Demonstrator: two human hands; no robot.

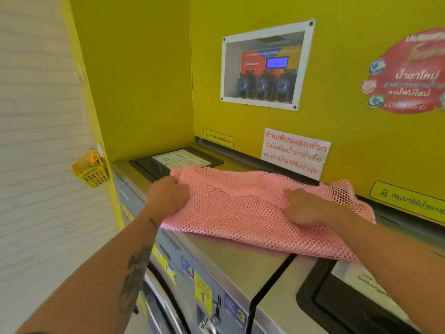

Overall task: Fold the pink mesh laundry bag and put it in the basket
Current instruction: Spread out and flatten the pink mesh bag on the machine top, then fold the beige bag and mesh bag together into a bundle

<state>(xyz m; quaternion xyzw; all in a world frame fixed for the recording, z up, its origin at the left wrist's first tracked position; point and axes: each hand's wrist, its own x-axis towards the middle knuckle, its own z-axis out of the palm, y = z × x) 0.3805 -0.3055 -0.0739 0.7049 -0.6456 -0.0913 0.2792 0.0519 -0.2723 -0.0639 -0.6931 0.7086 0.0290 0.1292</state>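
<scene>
The pink mesh laundry bag point(243, 208) lies spread across the metal surface point(231, 256) formed by the tops of the washing machines, its long axis running left to right along the back wall, from the left machine onto the right one. Its right end point(346, 191) rises a little against the yellow wall point(337, 131), and its near edge lies folded and rumpled rather than flat.

There is one bag and two hands on it. The left hand point(166, 196) has its grip pressed together around the bag's left edge, bunching the mesh in a fist. The right hand point(305, 208) rests on the bag's right half, palm down, fingers curled into the netting; whether it pinches the mesh or only presses it I cannot tell.

Two front-loading machines stand side by side, a dark seam point(272, 278) between them. Each has one black lidded detergent compartment on top: one point(154, 165) behind the left hand, one point(342, 307) near the right forearm. Numbered stickers mark the front panel point(204, 292).

On the wall hang one white notice with red script point(295, 153), one round red poster point(411, 73) and one framed window point(265, 66) showing three dark pumps. One small yellow basket point(90, 169) hangs on the left yellow panel's edge, well apart from the bag, beside a white brick wall point(36, 116).
</scene>
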